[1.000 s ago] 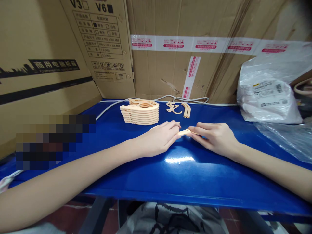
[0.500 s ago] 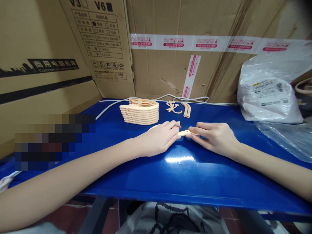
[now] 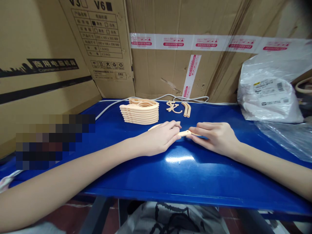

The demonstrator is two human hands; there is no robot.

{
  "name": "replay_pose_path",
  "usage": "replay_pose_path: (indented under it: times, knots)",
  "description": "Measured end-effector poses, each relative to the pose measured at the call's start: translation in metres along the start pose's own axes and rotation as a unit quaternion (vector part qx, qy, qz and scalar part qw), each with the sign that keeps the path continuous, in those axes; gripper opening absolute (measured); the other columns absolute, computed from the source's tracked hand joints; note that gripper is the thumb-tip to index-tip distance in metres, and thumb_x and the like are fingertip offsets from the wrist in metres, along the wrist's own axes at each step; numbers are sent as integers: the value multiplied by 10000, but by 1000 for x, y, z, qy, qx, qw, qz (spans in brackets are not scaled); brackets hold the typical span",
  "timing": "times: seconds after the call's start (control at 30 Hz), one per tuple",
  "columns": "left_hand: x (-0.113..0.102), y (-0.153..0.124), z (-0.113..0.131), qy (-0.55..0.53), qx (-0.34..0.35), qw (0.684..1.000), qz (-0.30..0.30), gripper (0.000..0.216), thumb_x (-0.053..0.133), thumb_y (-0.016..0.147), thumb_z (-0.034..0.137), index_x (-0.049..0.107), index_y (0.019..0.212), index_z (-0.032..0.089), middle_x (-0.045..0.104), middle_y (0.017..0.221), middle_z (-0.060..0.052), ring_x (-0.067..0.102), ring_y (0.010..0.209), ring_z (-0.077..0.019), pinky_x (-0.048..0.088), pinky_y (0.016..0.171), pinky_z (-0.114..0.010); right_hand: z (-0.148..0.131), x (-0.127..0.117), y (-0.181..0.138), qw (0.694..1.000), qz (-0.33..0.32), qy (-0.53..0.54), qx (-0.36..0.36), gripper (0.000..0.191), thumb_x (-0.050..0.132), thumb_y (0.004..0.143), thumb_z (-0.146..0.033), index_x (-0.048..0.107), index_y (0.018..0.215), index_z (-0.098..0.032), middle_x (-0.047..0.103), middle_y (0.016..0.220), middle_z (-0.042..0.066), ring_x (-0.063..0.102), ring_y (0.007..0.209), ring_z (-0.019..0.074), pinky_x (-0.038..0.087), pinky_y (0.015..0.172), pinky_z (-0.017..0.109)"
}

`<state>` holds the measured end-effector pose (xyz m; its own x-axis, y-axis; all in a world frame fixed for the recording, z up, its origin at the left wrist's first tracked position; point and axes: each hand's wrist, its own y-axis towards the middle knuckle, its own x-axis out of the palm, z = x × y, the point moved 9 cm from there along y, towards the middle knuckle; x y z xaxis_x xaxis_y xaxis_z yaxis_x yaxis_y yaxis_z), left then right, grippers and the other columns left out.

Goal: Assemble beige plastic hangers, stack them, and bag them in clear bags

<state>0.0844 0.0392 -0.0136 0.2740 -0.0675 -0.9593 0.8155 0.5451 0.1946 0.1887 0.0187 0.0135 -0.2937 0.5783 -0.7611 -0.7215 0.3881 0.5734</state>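
Just above the blue tabletop, a beige plastic hanger point(image 3: 184, 133) spans the gap between my hands, mostly covered by the fingers. My left hand point(image 3: 163, 136) is closed round its left part, and a pale end pokes out behind the knuckles. The thumb and fingers of my right hand point(image 3: 212, 138) pinch it at a joint with a small hole. Behind my left hand stands a neat stack of folded beige hangers point(image 3: 140, 113). Several loose hooks point(image 3: 173, 106) and a pair of curved hanger arms point(image 3: 187, 110) lie behind the hands.
Cardboard boxes point(image 3: 170, 71) wall off the back and left of the blue table point(image 3: 151, 178). A white cable point(image 3: 109, 109) runs along the rear edge. At the right sits a clear plastic bag point(image 3: 270, 97) with a labelled packet; a pixelated patch covers the left side.
Almost nothing differs. Both hands keep their grip on the hanger in the same place, with only a very slight shift of the fingers at the joint.
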Motion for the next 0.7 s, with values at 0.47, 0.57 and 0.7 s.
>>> replay_pose_path:
  times: [0.47,0.57,0.7]
  knots:
    - [-9,4,-5,-134,-24,989,49,332,304,1032,370,571,958,187,576,1234,-81,510,1235,-212,376,1071,-408,-7,1,3,985,-25,170,-22,341,543,908,-481,612,746,-189,584,561,-22,503,482,88,327,504,238]
    - [-8,4,-13,-179,-48,980,66,140,436,973,265,556,950,196,583,1194,-75,514,1250,-208,406,1052,-366,-22,-6,2,975,-11,205,-85,463,509,879,-627,573,725,-195,549,536,-28,466,464,90,303,512,260]
    - [-7,4,-21,-198,-47,976,83,139,508,877,133,544,991,204,586,1150,-68,532,1234,-202,420,1053,-365,-29,-8,1,970,-10,219,-108,475,474,882,-646,563,749,-199,509,547,-32,423,471,101,272,520,282]
